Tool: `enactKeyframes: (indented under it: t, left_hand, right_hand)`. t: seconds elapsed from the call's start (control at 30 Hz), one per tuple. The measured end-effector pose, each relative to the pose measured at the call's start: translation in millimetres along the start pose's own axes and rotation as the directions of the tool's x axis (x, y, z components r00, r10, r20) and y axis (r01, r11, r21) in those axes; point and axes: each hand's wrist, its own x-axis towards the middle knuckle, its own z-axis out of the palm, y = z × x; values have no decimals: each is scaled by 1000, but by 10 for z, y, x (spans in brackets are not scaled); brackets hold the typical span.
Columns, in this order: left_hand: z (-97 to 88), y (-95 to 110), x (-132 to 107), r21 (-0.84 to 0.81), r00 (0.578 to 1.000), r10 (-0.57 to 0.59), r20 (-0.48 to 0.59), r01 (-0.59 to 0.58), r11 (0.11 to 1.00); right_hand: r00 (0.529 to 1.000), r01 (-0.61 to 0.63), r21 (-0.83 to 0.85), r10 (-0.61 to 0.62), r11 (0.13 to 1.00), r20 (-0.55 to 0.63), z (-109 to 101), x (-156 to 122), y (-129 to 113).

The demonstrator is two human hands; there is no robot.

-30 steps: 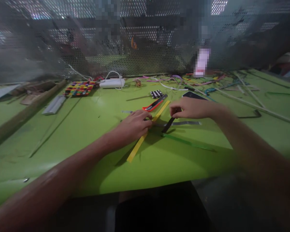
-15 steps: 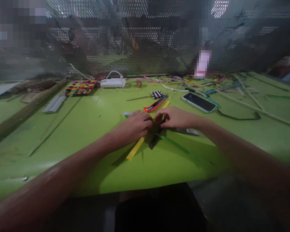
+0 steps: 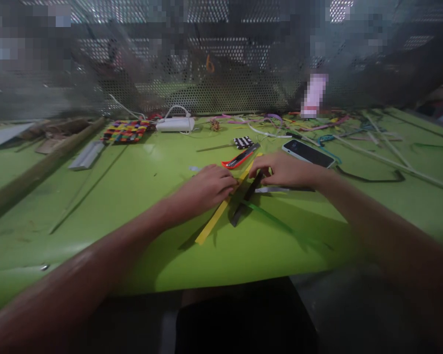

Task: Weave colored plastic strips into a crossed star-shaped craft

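My left hand (image 3: pixel 205 187) lies curled on a yellow strip (image 3: pixel 214 223) that runs diagonally across the green table (image 3: pixel 133 196), pressing it down near its middle. My right hand (image 3: pixel 286 169) pinches the upper end of a black strip (image 3: pixel 245 199) that crosses beside the yellow one. A green strip (image 3: pixel 273 221) runs off to the lower right from the crossing, and a grey strip (image 3: pixel 269 189) lies under my right wrist. The strips meet between my two hands.
A red and black utility knife (image 3: pixel 240 157) lies just beyond my hands, and a phone (image 3: pixel 308 153) to the right. A small black-and-white woven piece (image 3: pixel 242 142), a multicoloured woven mat (image 3: pixel 125 132), a white power strip (image 3: pixel 175 124) and several loose strips sit farther back by a perforated metal screen.
My right hand moved left from the black strip's far end to meet my left hand, then drew back slightly right. The black strip now lies closer to the yellow one. The phone came into sight.
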Motion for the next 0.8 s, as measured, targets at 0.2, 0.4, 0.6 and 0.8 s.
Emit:
enactKeyframes:
  t: [0.2, 0.4, 0.6, 0.8]
  left_hand:
    - [-54, -29, 1, -7, 1000, 27, -12, -27, 1000]
    - [-17, -21, -8, -26, 1000, 3, 15, -3, 1000]
    - [-21, -11, -10, -22, 999, -10, 37, 11, 1000]
    - [-37, 8, -6, 16, 998, 0, 68, -1, 1000]
  right_hand:
    - [999, 33, -3, -33, 999, 14, 48, 20, 4]
    - [995, 99, 2, -99, 995, 30, 65, 7, -74]
    - [994, 106, 4, -106, 994, 40, 71, 9, -82]
    - [995, 88, -6, -88, 996, 35, 62, 15, -51]
